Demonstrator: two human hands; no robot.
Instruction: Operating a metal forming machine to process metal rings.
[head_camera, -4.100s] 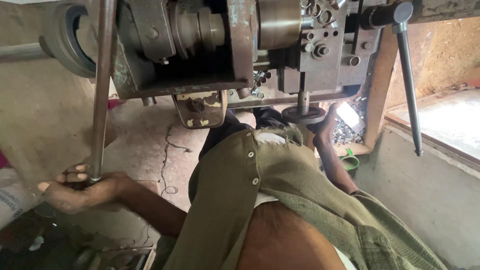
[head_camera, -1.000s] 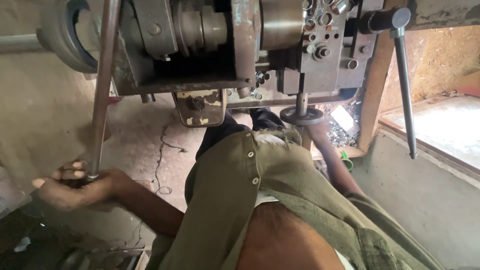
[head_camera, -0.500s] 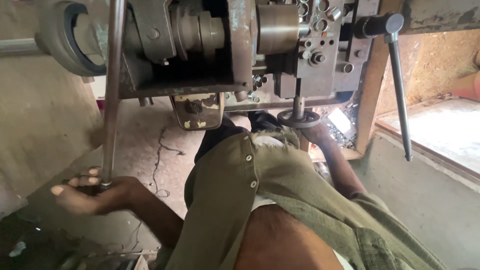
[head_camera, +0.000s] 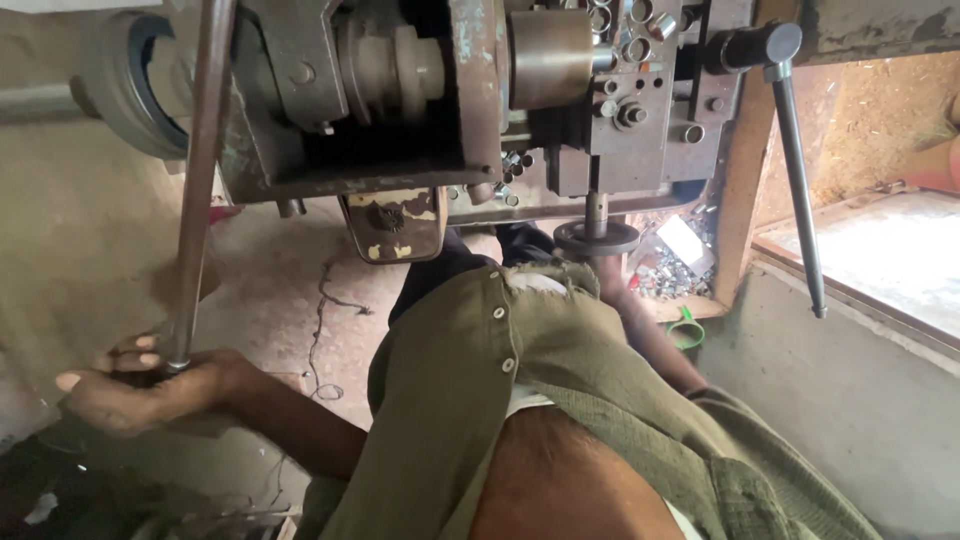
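My left hand (head_camera: 150, 388) is closed around the lower end of a long rusty metal lever rod (head_camera: 196, 180). The rod runs up to a worn grey machine (head_camera: 400, 100) with a shaft and a steel cylinder (head_camera: 550, 58). My right forearm (head_camera: 650, 340) reaches past my olive shirt (head_camera: 520, 400) toward a small round handwheel (head_camera: 597, 238) under the machine. The right hand itself is hidden behind the shirt by the wheel, so its grip does not show.
A second long handle with a black knob (head_camera: 795, 170) hangs at the right of the machine. Small metal parts lie in a heap (head_camera: 665, 270) by a wooden post (head_camera: 745, 180). A green object (head_camera: 685, 328) sits on the ledge. The concrete floor (head_camera: 290, 290) is cracked.
The left hand stays closed on the lever, which has swung a little right and back. The right forearm stays at the handwheel. The view has shifted slightly.
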